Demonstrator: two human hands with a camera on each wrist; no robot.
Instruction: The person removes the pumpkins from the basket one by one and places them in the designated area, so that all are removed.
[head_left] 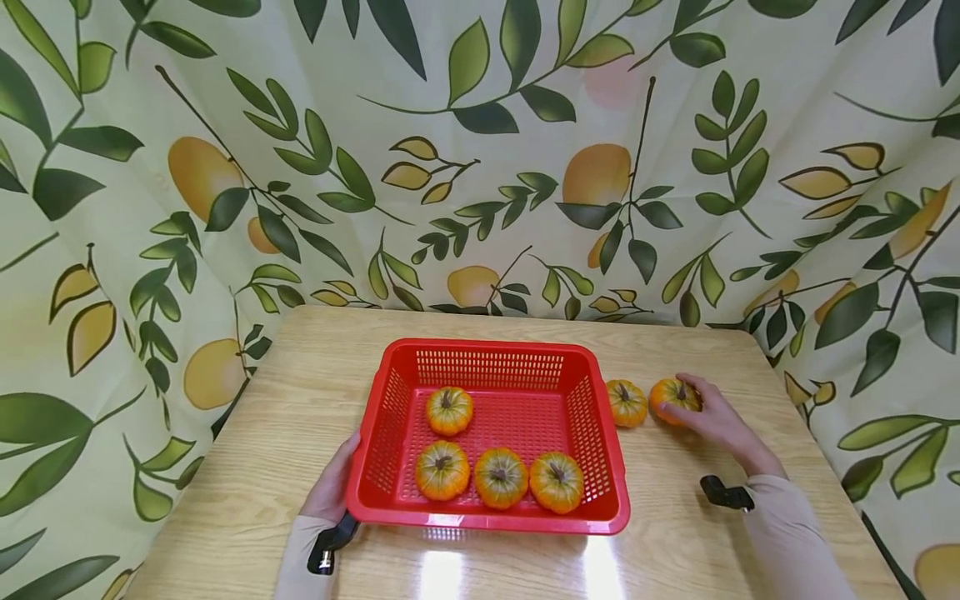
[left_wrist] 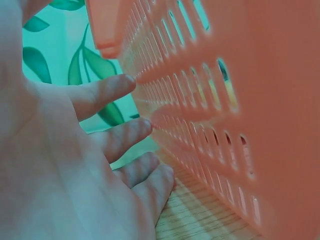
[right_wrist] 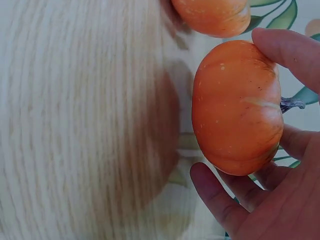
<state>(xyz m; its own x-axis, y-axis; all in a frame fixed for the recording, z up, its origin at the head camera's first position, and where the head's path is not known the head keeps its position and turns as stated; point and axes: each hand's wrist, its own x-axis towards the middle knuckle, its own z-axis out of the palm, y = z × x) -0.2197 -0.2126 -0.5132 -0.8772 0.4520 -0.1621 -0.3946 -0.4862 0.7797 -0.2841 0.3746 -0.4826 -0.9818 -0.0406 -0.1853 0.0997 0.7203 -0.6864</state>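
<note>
A red plastic basket [head_left: 491,521] with slotted walls stands on the table, holding several small orange pumpkins, one of them a pumpkin [head_left: 449,411] at its back left. Against the basket's left wall, my left hand [head_left: 331,486] rests its fingertips; in the left wrist view the fingers [left_wrist: 107,95] reach out nearly straight to the slotted side. To the right of the basket, my right hand [head_left: 720,421] grips a pumpkin [right_wrist: 237,107] between thumb and fingers, its stem facing up. Another pumpkin [head_left: 626,403] sits between that one and the basket's right wall.
The wooden table [head_left: 322,350] reaches back to a leaf-and-fruit patterned curtain [head_left: 480,225], which also hangs along both sides. Black camera mounts are strapped on both wrists, the right one [head_left: 726,493] jutting toward the basket.
</note>
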